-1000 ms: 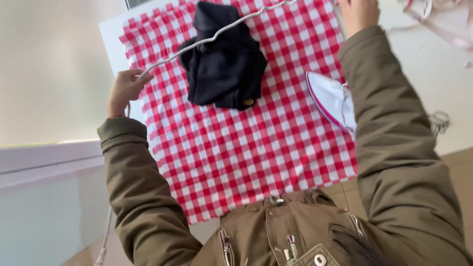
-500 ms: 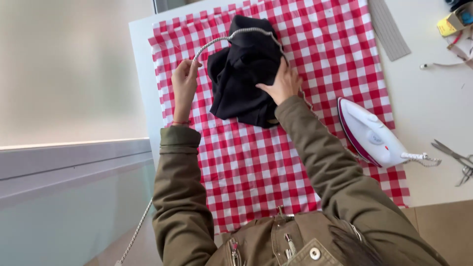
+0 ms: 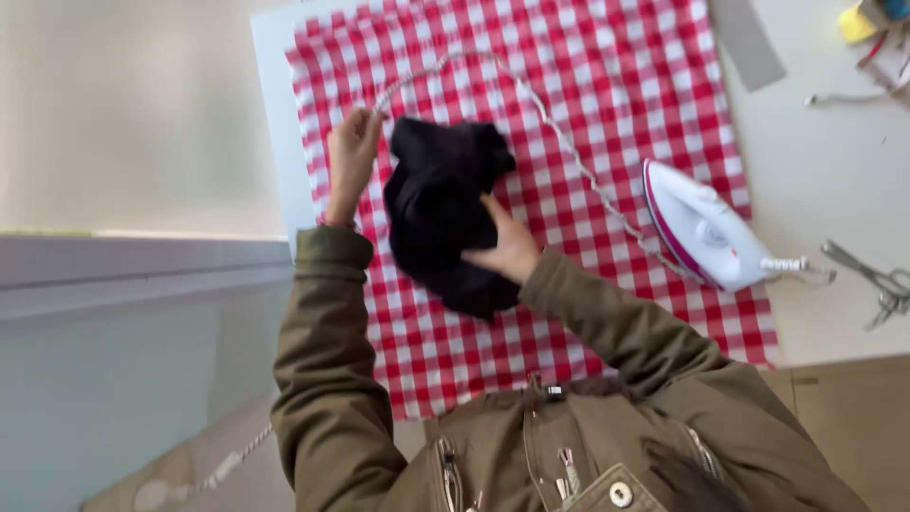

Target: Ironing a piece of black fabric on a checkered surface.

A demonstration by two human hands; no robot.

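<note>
We are looking down at our own two hands, both in olive jacket sleeves, working over a red-and-white checked cloth [image 3: 607,313] that is covering a white table [image 3: 815,180]. Our left hand [image 3: 353,156] is closing its fingers around a braided cord [image 3: 569,156], lifting it just beside a crumpled black garment [image 3: 431,204]. Our right hand [image 3: 509,248] is lying spread and flat on that garment, pressing on its right side. The garment is sitting near the middle of the cloth. The cord is arching over the cloth to a white-and-pink iron [image 3: 706,228], which is resting on the cloth's right edge. Scissors [image 3: 877,283] are lying on the bare table, well apart.
</note>
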